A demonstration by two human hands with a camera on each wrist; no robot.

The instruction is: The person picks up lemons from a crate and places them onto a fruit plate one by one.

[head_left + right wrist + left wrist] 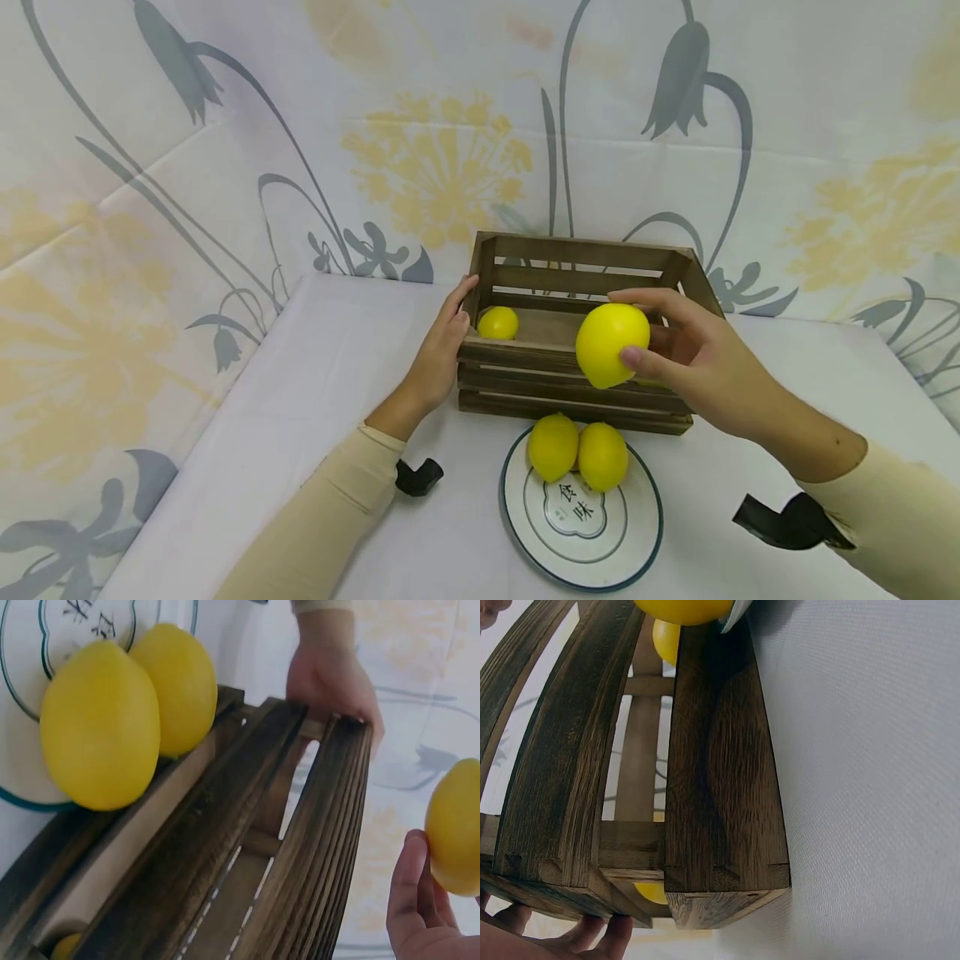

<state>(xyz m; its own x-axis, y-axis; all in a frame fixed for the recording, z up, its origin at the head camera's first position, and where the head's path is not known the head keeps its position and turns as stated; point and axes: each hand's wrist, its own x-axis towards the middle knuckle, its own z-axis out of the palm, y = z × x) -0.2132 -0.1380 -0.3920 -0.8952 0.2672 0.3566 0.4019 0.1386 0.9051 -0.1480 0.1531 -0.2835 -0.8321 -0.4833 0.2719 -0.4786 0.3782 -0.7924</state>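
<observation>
Surface: white cloth [337,358], with faint wrinkles. Behind: pale backdrop [450,167], printed with grey bell flowers and yellow blossom heads.

Around, left to right: at the left cuff [378,446], a first black strap [420,477]. Left hand [435,354] against the left end of the dark slatted wooden crate [555,385], fingers extended along the outer face. Inside at that end, one crate lemon [498,323], lower part hidden by the front wall. Close in front of the crate, round white plate [622,546] with blue rim and two dark characters; on its crate side, two plate lemons [554,450], side by side and touching. At the right end, a yellow patch [66,946] between the slats, mostly covered. At the right cuff [836,475], a second black strap [795,521].

In the way: right hand [712,367], in front of the crate's right front rim in the head view.

Held lemon [609,343]: in the right hand, pinched firmly between thumb and fingers, raised apart from the slats. Cannot tell whether over the opening or short of it. Long axis near upright, slightly tilted; pointed end down and a little left, rounder end up.
</observation>
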